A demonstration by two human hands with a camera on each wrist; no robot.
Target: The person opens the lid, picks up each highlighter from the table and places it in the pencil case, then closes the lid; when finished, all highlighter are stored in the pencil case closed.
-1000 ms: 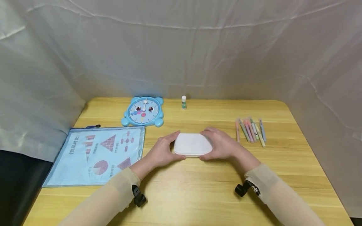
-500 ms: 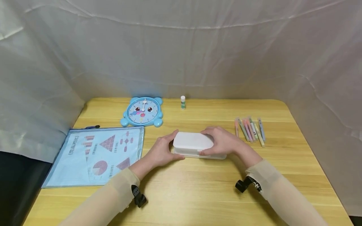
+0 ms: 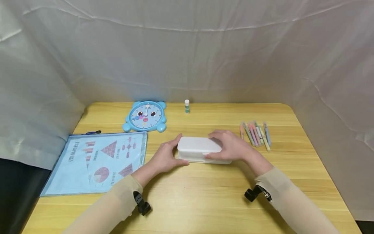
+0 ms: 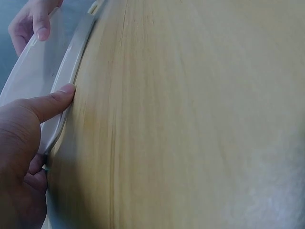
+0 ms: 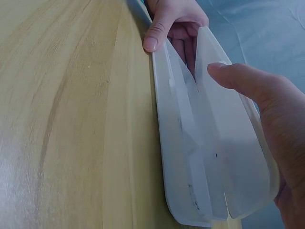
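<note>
Plain white plastic case [image 3: 199, 144], longish with rounded corners, set crosswise around the middle of the table [image 3: 193, 198]. It's kinda cracked open: a wedge-shaped gap can be seen between upper shell [image 5: 238, 138] and lower tray [image 5: 172, 138], and a few dark specks are scattered on the plastic.

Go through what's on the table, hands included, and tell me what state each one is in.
White case: partly open, lid raised.
Left hand: gripping one end of the case.
Right hand: holding the lid.
Glue stick: upright, capped.
Toy clock: lying face up.
Blue pouch: lying flat; can't tell whether it's zipped.
Pens: lying in a loose group; caps unclear.
</note>
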